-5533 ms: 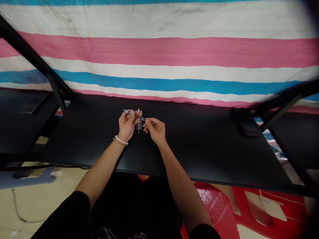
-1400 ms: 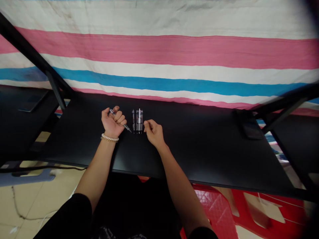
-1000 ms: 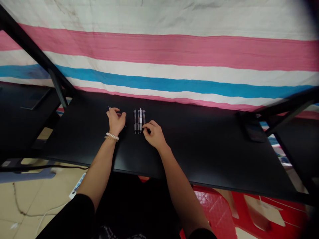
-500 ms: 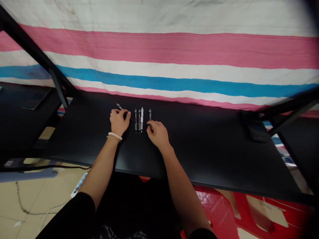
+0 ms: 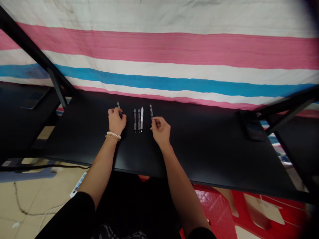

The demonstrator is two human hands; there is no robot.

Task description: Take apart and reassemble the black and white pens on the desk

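Three pens lie side by side and upright in view at the middle of the black table. Two are dark with clear parts, the left pen (image 5: 135, 120) and the middle pen (image 5: 139, 120); the third is a white pen (image 5: 142, 119). To their left, my left hand (image 5: 116, 120) is closed around a dark pen (image 5: 118, 105), whose tip end shows beyond the fingers. On the other side, my right hand (image 5: 160, 131) pinches the lower end of another dark pen (image 5: 151, 111); its upper part points away from me.
The black table (image 5: 211, 149) has a striped cloth (image 5: 174, 73) hanging behind it. A dark flat object (image 5: 255, 129) lies at the right end. Metal frame bars (image 5: 58, 88) rise at both sides. A red plastic stool (image 5: 214, 209) stands below the front edge.
My left hand has shifted slightly left, and its pen has turned more upright in view. The right hand has moved a little right with its pen, which now leans slightly.
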